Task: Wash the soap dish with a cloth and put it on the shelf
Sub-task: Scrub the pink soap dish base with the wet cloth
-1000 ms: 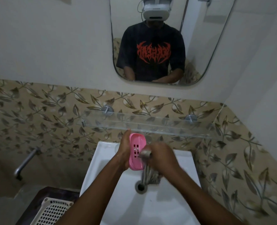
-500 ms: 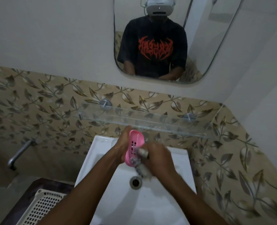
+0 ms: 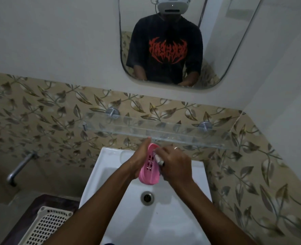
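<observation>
A pink soap dish (image 3: 150, 169) with slotted holes is held on edge over the white sink (image 3: 110, 167). My left hand (image 3: 140, 159) grips it from the left side. My right hand (image 3: 175, 166) presses a small grey cloth (image 3: 158, 159) against the dish's inner face, fingers curled round the cloth. Most of the cloth is hidden under that hand. A glass shelf (image 3: 163, 134) on two metal brackets runs along the tiled wall just above and behind both hands.
The sink drain (image 3: 147, 198) lies below the hands. A metal pipe (image 3: 20, 167) sticks out of the wall at left. A cream slotted basket (image 3: 45, 225) sits on a dark surface at lower left. A mirror (image 3: 181, 41) hangs above.
The view has tilted down and the dish now sits lower over the sink. The cloth no longer hangs below my right hand; it is bunched up against the dish.
</observation>
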